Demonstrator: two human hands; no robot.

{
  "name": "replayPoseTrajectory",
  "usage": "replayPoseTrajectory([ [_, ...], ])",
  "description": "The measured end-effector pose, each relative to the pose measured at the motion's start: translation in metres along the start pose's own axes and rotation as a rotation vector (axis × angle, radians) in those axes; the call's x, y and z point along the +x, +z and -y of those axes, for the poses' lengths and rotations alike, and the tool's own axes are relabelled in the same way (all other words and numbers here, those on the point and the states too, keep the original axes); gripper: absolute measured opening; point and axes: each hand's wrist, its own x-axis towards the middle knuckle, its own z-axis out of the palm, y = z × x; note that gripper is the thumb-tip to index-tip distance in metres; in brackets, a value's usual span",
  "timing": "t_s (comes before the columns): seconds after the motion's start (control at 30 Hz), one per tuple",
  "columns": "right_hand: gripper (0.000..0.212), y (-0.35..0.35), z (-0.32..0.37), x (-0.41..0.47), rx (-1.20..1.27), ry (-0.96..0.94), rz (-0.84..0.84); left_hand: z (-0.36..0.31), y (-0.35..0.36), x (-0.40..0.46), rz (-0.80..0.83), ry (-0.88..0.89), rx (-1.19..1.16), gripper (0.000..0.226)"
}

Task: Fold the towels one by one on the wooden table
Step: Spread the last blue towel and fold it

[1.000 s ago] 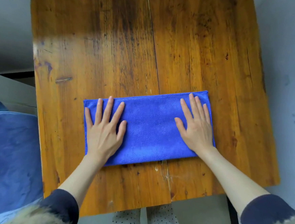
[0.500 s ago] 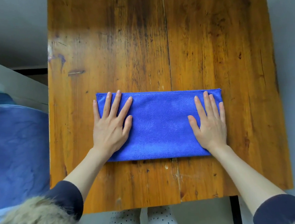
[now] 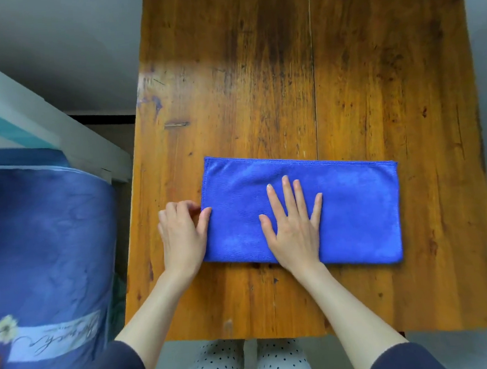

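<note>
Lying long axis left-right: towel (image 3: pixel 355 213); right hand (image 3: pixel 295 229) flat on it, left hand (image 3: pixel 182 238) pinching left edge

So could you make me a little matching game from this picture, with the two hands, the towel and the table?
Things:
1. left hand
2. right hand
3. blue towel
4. wooden table

States:
A. lies folded into a long strip
B. pressed flat on the towel's middle
C. bears the towel
D. at the towel's left end, thumb on the cloth

Pairs: 1-D, 2-B, 3-A, 4-C
</note>
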Motion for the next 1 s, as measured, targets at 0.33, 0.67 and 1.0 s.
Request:
replayPoseTrajectory([
  [0.33, 0.057, 0.003, 0.002, 0.004, -0.091, 0.021, 0.069, -0.018, -0.008, 0.02, 0.129, -0.15, 0.038, 0.017],
  [0.67, 0.061, -0.023, -0.004, 0.068, -0.03, -0.039, 0.123, -0.037, -0.044, 0.116, 0.228, -0.245, -0.22, 0.017],
  [1.0, 0.09, -0.022, -0.018, 0.067, -0.149, 0.069, 0.315, -0.055, -0.079, 0.133, 0.644, -0.312, -0.502, 0.021],
])
